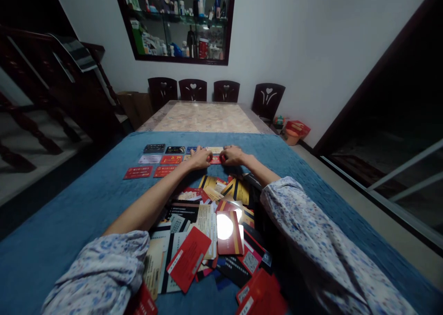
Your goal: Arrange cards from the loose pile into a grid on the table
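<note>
A small red card (216,160) lies between my two hands at the right end of the middle row. My left hand (200,158) has its fingers curled at the card's left edge, and my right hand (232,155) pinches its right edge. Just behind it is a cream card (214,150). Cards lie in rows to the left, among them a black card (175,150), an orange-red card (171,160) and a red card (138,172). My left hand partly covers a blue card (191,150). Between my forearms spreads a loose, overlapping heap of cards (190,258).
A blue cloth (90,199) covers the near table; a patterned tabletop (204,116) continues beyond it. Several dark chairs (226,91) stand at the far end, under a wall cabinet (180,61). A red bag (298,128) sits on the floor at right.
</note>
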`<state>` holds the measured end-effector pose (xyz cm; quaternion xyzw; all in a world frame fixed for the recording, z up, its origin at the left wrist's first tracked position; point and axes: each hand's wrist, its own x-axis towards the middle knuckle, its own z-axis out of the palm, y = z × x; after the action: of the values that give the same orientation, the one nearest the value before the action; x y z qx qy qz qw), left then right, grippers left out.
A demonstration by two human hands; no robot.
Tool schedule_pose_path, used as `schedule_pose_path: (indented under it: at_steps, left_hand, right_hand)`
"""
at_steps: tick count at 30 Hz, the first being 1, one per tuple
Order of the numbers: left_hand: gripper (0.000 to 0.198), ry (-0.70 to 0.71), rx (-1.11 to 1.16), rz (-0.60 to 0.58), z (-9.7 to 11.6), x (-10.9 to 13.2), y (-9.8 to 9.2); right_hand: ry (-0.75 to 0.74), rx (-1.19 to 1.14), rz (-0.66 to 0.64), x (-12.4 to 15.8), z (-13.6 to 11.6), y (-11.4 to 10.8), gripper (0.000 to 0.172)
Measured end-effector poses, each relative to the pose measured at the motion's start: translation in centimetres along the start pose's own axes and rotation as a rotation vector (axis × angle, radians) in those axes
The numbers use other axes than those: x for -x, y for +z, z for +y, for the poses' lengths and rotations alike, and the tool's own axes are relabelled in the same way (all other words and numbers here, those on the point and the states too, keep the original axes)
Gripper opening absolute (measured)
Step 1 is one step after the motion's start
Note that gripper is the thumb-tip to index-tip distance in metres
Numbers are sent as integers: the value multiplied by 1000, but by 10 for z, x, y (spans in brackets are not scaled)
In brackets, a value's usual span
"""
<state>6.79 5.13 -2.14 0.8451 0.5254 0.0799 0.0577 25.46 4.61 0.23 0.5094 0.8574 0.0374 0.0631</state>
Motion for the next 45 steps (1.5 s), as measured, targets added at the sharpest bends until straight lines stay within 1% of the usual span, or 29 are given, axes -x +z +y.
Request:
schedule_pose_path:
  at_steps: [3,7,10,14,18,23,28,33,39,42,45]
  left_hand:
    - [21,21,-52,-31,3,1,-2]
    - [18,60,-67,-6,7,3,-5]
    - [19,92,-84,1,8,4,-5]
    - [22,109,-87,15,7,4,-4]
    - [25,109,-75,57,9,8,-3]
    - [27,153,-30,119,18,16,-1]
    - [27,200,4,157,36,24,1]
    - [30,261,35,164,63,33,-2]
    - [35,319,99,112,100,42,-1]
    - [34,323,79,78,115,42,3]
    - [33,336,45,20,126,41,5]
  right_hand:
    - [2,-7,8,1,-1,-1,36]
    - [5,-30,39,5,1,1,38]
    - [23,-51,67,15,6,1,41]
    - [33,-85,86,41,17,-1,43]
    - [27,-111,119,74,27,-2,39]
    - [55,-125,161,107,35,5,32]
    - [101,-115,172,133,37,8,28]
    - [152,-79,133,157,38,6,28]
    - [199,-85,11,173,36,3,36]
    - [205,-63,-47,175,33,1,41]
    - [216,-44,-93,175,29,-1,45]
